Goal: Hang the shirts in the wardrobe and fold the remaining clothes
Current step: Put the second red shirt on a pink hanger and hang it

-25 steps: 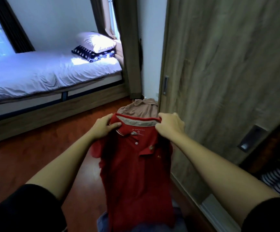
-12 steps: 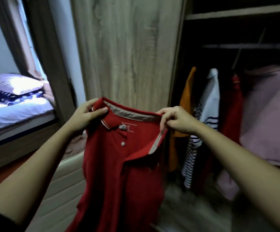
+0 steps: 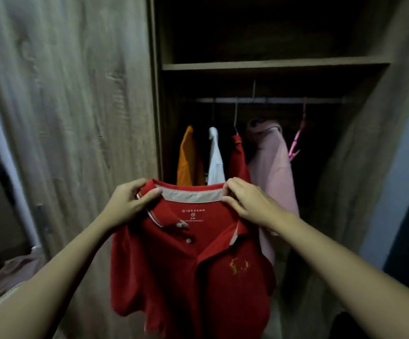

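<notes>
Two bare forearms rise from the lower corners of the frame and meet at the centre. The left hand pinches the left end of the collar of a red polo shirt, thumb on the front and fingers curled behind. The right hand grasps the right end of the same collar in the same way. The shirt hangs down from the two hands through the lower centre of the frame, held in the air in front of the open wardrobe. Its front faces the camera, the placket is unbuttoned, the collar lining is pale, and a gold emblem is stitched on the chest towards the right.

At the lower left edge lies a brownish cloth, blurred. The wooden sliding door fills the left half.

Deeper in, at centre, an orange shirt, a white shirt, a second red shirt and a pink garment hang side by side from the rail. A pink hanger hangs bare just right of them. A wooden shelf spans the upper part of the frame above the rail.
</notes>
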### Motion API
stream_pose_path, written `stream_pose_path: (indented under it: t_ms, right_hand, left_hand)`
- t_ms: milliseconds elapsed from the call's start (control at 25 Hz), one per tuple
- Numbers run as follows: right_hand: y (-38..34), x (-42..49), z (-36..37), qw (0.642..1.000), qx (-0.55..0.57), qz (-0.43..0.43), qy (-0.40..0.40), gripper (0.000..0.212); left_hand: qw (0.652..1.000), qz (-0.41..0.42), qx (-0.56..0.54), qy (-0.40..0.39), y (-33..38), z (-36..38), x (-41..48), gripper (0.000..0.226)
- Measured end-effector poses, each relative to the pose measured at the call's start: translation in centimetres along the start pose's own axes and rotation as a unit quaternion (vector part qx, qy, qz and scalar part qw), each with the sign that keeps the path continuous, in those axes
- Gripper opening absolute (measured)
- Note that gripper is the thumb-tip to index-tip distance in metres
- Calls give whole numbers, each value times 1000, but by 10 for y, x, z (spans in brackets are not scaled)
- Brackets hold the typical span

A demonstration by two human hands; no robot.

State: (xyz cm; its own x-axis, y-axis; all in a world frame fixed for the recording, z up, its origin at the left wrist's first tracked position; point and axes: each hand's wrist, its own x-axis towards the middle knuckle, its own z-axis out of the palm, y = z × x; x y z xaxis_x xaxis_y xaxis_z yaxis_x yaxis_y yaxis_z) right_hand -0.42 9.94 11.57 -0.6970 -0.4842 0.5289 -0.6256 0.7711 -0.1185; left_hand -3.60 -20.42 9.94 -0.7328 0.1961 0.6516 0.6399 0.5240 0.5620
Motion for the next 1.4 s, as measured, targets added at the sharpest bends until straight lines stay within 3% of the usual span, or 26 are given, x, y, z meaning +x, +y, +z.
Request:
stream_pose_path:
  t_ms: [120,240,360,440,680,840,960,1160,1400]
  right_hand:
    - [28,-11,-22,999,-22,-25,-18,19]
    - [42,-13,-42,1000,-5,-10,-30,26]
    - [58,-18,-56,999,13,15,-32,24]
    - [68,-21,-59,999,9,21,-40,23]
    - [99,-31,-61,998,-25,13,-61,22]
    - [125,-41,-73,997,-43,14,-66,23]
    - [139,-46,-80,996,-36,20,-74,24]
    - [163,-45,-94,996,-44,12,-82,28]
    - [184,-43,-95,995,-38,9,-90,33]
  left_hand:
    - [998,-12,-43,-38,-8,31,18,43]
    - [995,-13,-37,-91,-15,63,28,53]
    - [989,9,21,-147,-6,88,40,67]
    - [988,30,49,-143,12,102,53,75]
    - [996,84,5,-32,108,173,150,40]
    - [994,90,-16,-61,168,233,218,28]
    - [995,40,-13,-86,183,276,256,33]
    - [988,-20,92,-123,179,331,298,38]
    - [966,18,195,-167,180,367,318,30]
